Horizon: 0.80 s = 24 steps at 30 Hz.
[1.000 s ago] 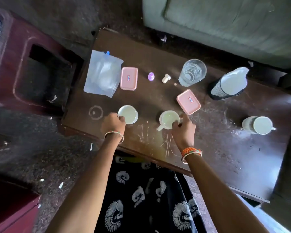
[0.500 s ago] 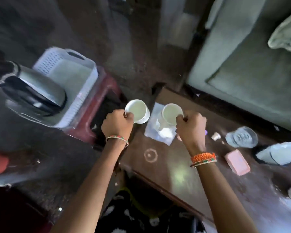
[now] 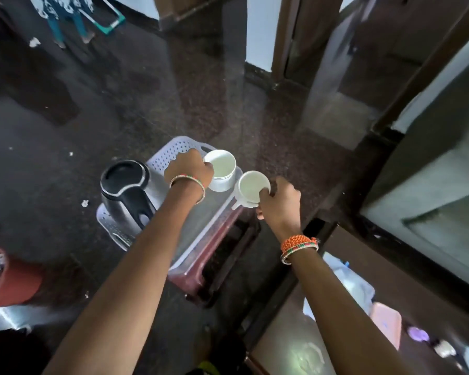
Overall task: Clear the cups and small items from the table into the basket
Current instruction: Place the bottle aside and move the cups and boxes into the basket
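Currently, status: two cups in transit, neither yet released into the basket point(image 3: 163, 155).
Left hand point(image 3: 188, 167): fingers curled round the first cup point(image 3: 220, 170), held upright over the basket's far end.
Right hand point(image 3: 279, 203): fingers curled round the second cup point(image 3: 252, 189), held at the basket's right rim, just beside the first.
Done: judged as none deposited; the basket's visible floor looks bare of cups.
Remaining: a pink box point(image 3: 385, 324), purple cap point(image 3: 417, 334) and plastic bag point(image 3: 349, 282) lie near the table point(image 3: 282, 345) end nearest the basket.
Surroundings: basket rests on a maroon stool point(image 3: 201, 277).
Obstruction: a black-lidded kettle point(image 3: 127, 190) fills the basket's left end, limiting free space.
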{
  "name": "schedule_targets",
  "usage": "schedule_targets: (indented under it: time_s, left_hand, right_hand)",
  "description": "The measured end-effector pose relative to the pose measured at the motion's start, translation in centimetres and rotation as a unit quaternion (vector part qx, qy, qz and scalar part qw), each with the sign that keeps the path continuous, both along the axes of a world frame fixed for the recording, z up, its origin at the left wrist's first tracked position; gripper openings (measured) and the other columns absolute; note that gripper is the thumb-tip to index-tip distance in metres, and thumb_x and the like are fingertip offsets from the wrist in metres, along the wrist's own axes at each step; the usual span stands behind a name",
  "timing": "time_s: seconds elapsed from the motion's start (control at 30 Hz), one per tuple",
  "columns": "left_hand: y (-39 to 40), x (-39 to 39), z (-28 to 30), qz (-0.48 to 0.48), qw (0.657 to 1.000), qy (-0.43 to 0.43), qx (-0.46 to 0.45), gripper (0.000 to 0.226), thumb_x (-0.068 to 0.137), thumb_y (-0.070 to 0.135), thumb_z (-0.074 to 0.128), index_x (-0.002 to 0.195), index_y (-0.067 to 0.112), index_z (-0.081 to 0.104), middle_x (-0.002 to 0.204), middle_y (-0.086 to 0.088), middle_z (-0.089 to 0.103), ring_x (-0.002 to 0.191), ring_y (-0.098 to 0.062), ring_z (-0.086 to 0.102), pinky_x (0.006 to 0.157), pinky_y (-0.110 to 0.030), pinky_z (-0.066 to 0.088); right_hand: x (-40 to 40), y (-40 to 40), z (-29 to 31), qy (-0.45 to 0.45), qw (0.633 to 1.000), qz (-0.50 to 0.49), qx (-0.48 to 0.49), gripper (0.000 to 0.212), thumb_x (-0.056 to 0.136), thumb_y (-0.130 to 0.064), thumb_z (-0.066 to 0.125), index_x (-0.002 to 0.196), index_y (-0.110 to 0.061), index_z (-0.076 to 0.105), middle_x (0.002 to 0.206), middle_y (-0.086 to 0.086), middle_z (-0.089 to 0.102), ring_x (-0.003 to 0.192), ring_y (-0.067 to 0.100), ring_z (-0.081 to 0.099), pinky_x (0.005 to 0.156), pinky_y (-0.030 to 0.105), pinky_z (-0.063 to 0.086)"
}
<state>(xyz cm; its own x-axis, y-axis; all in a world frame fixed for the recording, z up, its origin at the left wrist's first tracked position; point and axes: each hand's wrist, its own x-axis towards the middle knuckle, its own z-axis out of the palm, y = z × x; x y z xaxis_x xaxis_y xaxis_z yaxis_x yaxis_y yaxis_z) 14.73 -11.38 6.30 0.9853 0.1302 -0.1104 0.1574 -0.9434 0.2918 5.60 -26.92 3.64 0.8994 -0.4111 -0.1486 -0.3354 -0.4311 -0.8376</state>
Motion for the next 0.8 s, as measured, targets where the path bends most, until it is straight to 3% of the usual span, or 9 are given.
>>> schedule_targets:
  time_s: [0.13, 0.23, 0.33, 0.4, 0.47, 0.6, 0.8]
  left_hand:
    - [3.1, 5.5, 1.9, -0.009, 0.997, 0.064, 0.042, 0.033, 0.082, 0.018, 0.056, 0.114, 0.009, 0.061, 0.120, -0.016, 0.064, 0.112, -0.036, 0.059, 0.087, -0.039, 0.047]
    - [5.4, 10.5, 3.0, -0.051, 0.990, 0.119, 0.060, 0.032, 0.083, 0.014, 0.053, 0.111, 0.004, 0.062, 0.115, -0.018, 0.066, 0.105, -0.033, 0.062, 0.084, -0.038, 0.048]
    - [7.3, 13.9, 2.9, -0.091, 0.976, 0.194, 0.031, 0.028, 0.084, 0.009, 0.050, 0.107, -0.004, 0.061, 0.087, -0.019, 0.065, 0.066, -0.027, 0.057, 0.055, -0.028, 0.045]
    - [8.3, 15.6, 1.8, -0.105, 0.968, 0.230, 0.008, 0.029, 0.084, 0.007, 0.050, 0.108, -0.007, 0.060, 0.084, -0.022, 0.063, 0.058, -0.025, 0.055, 0.044, -0.024, 0.040]
    - [9.1, 16.6, 0.3, -0.107, 0.963, 0.245, -0.023, 0.030, 0.084, 0.008, 0.050, 0.109, -0.007, 0.058, 0.096, -0.026, 0.065, 0.066, -0.030, 0.062, 0.052, -0.027, 0.047]
    - [10.2, 17.6, -3.3, -0.092, 0.964, 0.236, -0.083, 0.023, 0.080, 0.010, 0.056, 0.095, -0.004, 0.066, 0.094, -0.025, 0.070, 0.079, -0.034, 0.070, 0.076, -0.043, 0.059]
    - [10.6, 17.8, -7.7, -0.089, 0.968, 0.200, -0.125, 0.032, 0.078, 0.019, 0.059, 0.098, -0.005, 0.068, 0.097, -0.029, 0.070, 0.089, -0.037, 0.069, 0.079, -0.043, 0.058]
  right_hand:
    - [4.1, 3.4, -0.9, 0.036, 0.999, 0.025, -0.020, 0.026, 0.086, -0.009, 0.052, 0.110, 0.001, 0.057, 0.109, 0.023, 0.065, 0.099, 0.040, 0.063, 0.084, 0.045, 0.055]
    - [7.0, 5.8, -2.0, 0.058, 0.998, 0.023, -0.027, 0.028, 0.086, -0.007, 0.053, 0.113, 0.001, 0.057, 0.113, 0.025, 0.064, 0.103, 0.040, 0.062, 0.087, 0.044, 0.053]
    - [9.5, 8.3, -3.0, 0.075, 0.997, 0.000, -0.015, 0.027, 0.085, -0.005, 0.053, 0.111, 0.001, 0.057, 0.112, 0.024, 0.063, 0.096, 0.040, 0.064, 0.082, 0.050, 0.056]
    - [11.1, 9.9, -3.8, 0.083, 0.996, -0.010, -0.009, 0.026, 0.085, -0.005, 0.053, 0.110, -0.001, 0.058, 0.109, 0.023, 0.065, 0.092, 0.038, 0.066, 0.075, 0.049, 0.058]
    - [12.4, 11.0, -4.6, 0.092, 0.995, -0.022, -0.001, 0.027, 0.086, -0.005, 0.052, 0.112, -0.002, 0.058, 0.108, 0.023, 0.066, 0.089, 0.040, 0.067, 0.074, 0.052, 0.058]
    - [14.6, 12.4, -6.4, 0.110, 0.993, -0.044, -0.008, 0.029, 0.086, -0.007, 0.051, 0.114, -0.004, 0.056, 0.106, 0.025, 0.067, 0.086, 0.044, 0.067, 0.075, 0.056, 0.056]
    - [16.0, 12.7, -8.1, 0.109, 0.991, -0.076, 0.007, 0.026, 0.089, -0.009, 0.051, 0.114, -0.004, 0.055, 0.106, 0.026, 0.066, 0.085, 0.044, 0.067, 0.076, 0.055, 0.056]
